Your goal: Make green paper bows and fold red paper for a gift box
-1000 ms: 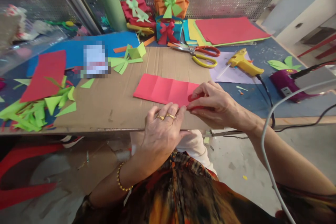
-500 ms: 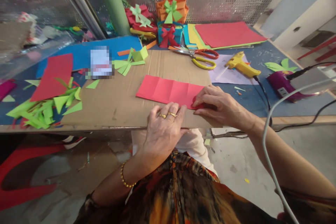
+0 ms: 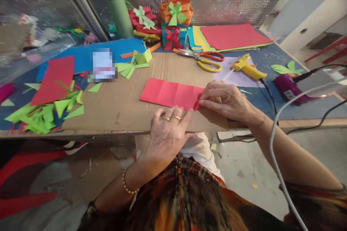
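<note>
A strip of red paper point(image 3: 170, 94) with several creases across it lies on a sheet of brown cardboard point(image 3: 108, 110). My right hand point(image 3: 223, 101) pinches the strip's right end between thumb and fingers, and that end is bent up. My left hand point(image 3: 169, 128), with rings on it, lies flat over the strip's near edge, its fingertips pressing on the paper. Part of the right end is hidden behind my right fingers.
Scissors point(image 3: 208, 61) and a yellow glue gun point(image 3: 249, 68) lie beyond my right hand. Paper bags with bows point(image 3: 176, 11), a green bottle point(image 3: 118, 11) and coloured sheets point(image 3: 235, 36) stand behind. Green scraps point(image 3: 43, 115) pile up left. A white cable point(image 3: 273, 133) hangs near my right arm.
My right hand has shifted slightly left and away from me, bending up the strip's right end. My left hand has stayed nearly still on the near edge.
</note>
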Motion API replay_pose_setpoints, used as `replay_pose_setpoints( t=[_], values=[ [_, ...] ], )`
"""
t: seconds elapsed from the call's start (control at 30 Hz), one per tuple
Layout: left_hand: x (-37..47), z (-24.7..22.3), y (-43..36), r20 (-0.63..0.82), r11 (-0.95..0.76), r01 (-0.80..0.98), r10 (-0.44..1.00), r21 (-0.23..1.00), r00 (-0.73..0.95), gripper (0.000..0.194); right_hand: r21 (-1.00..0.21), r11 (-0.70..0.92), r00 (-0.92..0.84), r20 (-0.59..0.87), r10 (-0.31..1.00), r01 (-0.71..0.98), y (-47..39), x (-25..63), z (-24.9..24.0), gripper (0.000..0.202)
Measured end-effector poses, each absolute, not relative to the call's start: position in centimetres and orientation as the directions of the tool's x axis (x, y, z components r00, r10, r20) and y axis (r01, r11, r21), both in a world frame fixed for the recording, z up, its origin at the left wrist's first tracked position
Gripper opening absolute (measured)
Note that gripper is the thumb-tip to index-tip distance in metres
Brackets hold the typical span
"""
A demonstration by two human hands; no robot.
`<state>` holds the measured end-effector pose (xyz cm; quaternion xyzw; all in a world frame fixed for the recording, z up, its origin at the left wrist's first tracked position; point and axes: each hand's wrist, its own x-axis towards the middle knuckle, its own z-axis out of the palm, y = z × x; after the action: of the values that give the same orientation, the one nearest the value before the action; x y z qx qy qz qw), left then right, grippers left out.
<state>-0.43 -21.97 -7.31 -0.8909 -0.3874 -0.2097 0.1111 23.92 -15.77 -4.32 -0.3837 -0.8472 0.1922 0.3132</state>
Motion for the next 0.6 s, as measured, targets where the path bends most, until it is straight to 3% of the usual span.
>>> replay_pose_setpoints(
  t=[0.27,0.6],
  values=[
    [-0.5,-7.5,-22.0,0.500,-0.682,0.731,0.632,-0.003,0.592,0.047,-0.668,0.436,-0.369,0.251,0.895,0.602,-14.7,22.9,-5.2,0.017],
    [-0.1,-8.0,-22.2,0.528,-0.652,0.758,0.643,-0.003,0.555,0.043,-0.656,0.421,-0.314,0.283,0.907,0.626,-14.7,22.4,-5.9,0.014]
  ],
)
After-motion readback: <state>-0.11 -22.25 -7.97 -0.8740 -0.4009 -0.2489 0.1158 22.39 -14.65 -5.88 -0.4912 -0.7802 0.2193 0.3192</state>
